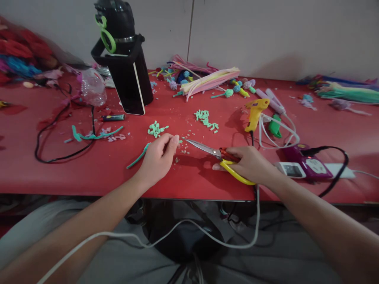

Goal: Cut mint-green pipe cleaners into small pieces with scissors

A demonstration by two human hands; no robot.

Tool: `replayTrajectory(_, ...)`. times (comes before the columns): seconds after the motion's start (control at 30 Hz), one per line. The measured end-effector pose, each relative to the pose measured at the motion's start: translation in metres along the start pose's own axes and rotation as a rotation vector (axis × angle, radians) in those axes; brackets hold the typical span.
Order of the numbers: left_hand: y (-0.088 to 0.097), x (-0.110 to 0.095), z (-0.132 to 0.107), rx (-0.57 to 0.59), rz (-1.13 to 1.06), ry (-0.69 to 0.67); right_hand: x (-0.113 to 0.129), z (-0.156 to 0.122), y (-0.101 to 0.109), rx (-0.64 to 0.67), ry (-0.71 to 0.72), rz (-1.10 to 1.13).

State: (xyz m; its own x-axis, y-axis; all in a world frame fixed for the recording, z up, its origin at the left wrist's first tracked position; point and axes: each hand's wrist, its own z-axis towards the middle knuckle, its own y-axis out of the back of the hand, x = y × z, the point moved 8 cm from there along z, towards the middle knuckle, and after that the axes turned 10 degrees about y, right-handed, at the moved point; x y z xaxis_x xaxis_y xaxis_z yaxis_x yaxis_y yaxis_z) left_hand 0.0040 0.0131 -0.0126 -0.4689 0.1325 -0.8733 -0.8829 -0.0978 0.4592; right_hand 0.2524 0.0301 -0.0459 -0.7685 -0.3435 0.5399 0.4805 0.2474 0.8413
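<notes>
Pinched between the thumb and fingers of my left hand [160, 157] is a mint-green pipe cleaner [137, 159]. Its long end trails out to the lower left, and a short tip pokes out past the thumb. My right hand [247, 163] grips scissors [210, 150] with yellow and red handles. Their blades look closed, pointing left, with the tip just short of the pipe cleaner's short end. Small cut green pieces [156, 129] lie in a pile behind my left hand. A second group of green pieces [205, 119] is further right. Tiny scraps are scattered between the hands.
A black bottle [145, 75] stands at the back with a phone [127, 86] leaning on it. Pipe cleaner bundles [210, 81] lie along the wall. To the right are a yellow glue gun [256, 112], white cable and a purple power strip [309, 163]. A black cord loops left.
</notes>
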Motion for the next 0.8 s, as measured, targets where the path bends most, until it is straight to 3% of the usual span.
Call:
replayTrajectory(0.23, 0.001, -0.002, -0.001, -0.022, 0.019, -0.003, 0.002, 0.001, 0.0, 0.004, -0.002, 0.02)
replayTrajectory(0.33, 0.017, -0.014, 0.001, -0.045, 0.104, -0.059, 0.0, 0.0, -0.001, 0.011, -0.011, 0.039)
replayTrajectory(0.43, 0.046, -0.023, 0.01, -0.104, 0.346, -0.12, -0.002, 0.0, -0.003, 0.001, -0.008, 0.059)
replayTrajectory(0.57, 0.071, -0.009, 0.028, -0.09, 0.625, -0.085, 0.001, -0.001, -0.001, -0.051, 0.013, 0.101)
replayTrajectory(0.8, 0.072, 0.015, 0.048, -0.034, 0.708, -0.08, 0.008, -0.005, 0.019, -0.186, -0.006, 0.032)
